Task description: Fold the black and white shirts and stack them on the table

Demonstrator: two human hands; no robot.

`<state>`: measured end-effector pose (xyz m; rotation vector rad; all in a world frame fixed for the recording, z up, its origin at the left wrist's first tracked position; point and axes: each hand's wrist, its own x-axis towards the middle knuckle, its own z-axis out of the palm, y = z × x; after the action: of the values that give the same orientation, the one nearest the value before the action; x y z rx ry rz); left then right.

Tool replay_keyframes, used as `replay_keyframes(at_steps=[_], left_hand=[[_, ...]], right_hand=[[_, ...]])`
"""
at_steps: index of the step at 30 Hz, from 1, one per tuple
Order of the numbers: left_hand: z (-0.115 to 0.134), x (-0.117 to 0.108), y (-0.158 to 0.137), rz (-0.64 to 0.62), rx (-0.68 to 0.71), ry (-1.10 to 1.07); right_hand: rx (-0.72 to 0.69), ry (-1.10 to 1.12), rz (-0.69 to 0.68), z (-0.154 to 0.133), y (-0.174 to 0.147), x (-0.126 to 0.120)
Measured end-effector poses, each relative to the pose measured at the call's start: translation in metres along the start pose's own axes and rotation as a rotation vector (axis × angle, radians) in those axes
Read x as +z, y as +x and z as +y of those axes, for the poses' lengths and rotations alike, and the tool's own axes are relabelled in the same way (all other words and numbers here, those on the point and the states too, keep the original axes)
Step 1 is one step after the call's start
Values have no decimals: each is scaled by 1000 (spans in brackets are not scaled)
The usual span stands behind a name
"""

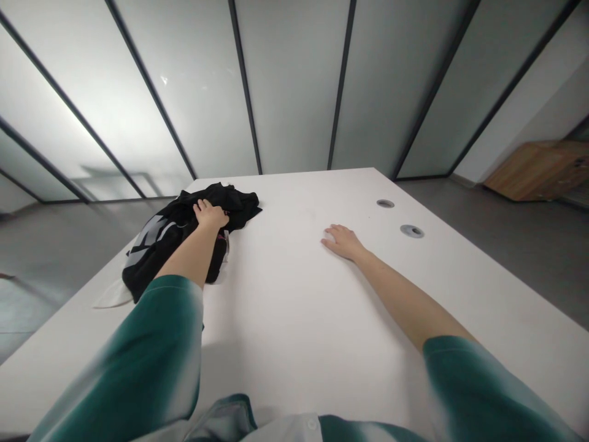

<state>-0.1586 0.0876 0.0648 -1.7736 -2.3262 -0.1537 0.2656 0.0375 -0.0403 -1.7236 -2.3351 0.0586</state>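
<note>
Over on the table's (276, 307) left side, the black clothes pile (177, 236) is lying right under my L hand (210, 215), fingers spread & resting on top, afaict not pinching fabric. Sth white (113, 296) is poking out underneath. Two round grommets (412, 231) are sitting right of my R hand (343, 240); glass wall (294, 80) is standing behind. Both arms are reaching fwd, R palm-down on bare tabletop, fingers slightly apart, holding nothing.
</note>
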Motion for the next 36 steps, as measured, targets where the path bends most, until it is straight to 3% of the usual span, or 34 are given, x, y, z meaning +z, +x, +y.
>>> replay_keyframes(at_steps=[2, 5, 9, 12, 20, 25, 27, 29, 33, 34, 36], left_hand=[[-8, 0, 1, 37, -19, -72], [1, -2, -5, 174, -17, -228], [40, -1, -19, 233, 42, -414], [80, 3, -38, 191, 117, -560], [184, 17, -120, -224, 403, -908], [209, -1, -151, -661, 1047, -853], [206, -13, -152, -686, 1176, -772], [197, -23, -145, -549, 1132, -712], [164, -24, -114, -112, 751, -556], [155, -20, -105, -90, 674, -491], [137, -8, -91, -197, 600, -371]], right_hand=[[-2, 0, 3, 0, 0, 1], [8, -8, 1, -2, -1, -1], [17, -11, 2, -4, -2, -4], [22, -8, 3, -5, -2, -4], [34, 74, 87, -7, -1, -8], [152, 218, 122, -2, 4, -15], [186, 303, 106, 2, 6, -16], [204, 430, 121, 6, 8, -15], [281, 806, 266, 12, 14, -11], [306, 918, 301, 13, 15, -10], [365, 1135, 351, 17, 19, -9]])
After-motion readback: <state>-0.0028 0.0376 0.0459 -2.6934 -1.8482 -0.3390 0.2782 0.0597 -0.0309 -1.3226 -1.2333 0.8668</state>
